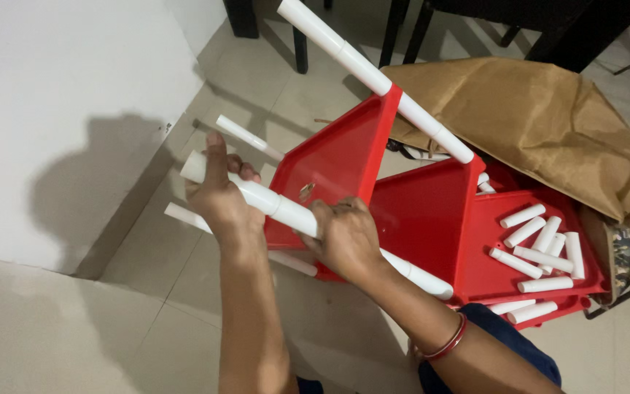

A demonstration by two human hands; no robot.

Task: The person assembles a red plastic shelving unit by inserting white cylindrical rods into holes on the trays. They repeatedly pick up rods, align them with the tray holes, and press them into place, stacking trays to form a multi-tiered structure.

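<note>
Both hands grip a white tube post (286,208) at a red shelf tray (337,157) held above the floor: left hand (220,197) wrapped near its end, right hand (348,237) clenched mid-length. Seating it seemingly needs a steady push. Three trays show; about ten loose short tubes (537,248) lie on one.

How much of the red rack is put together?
Two red trays already sit on white tubes. The left hand and right hand grip another joined tube. Loose short tubes still lie on a flat tray.
</note>
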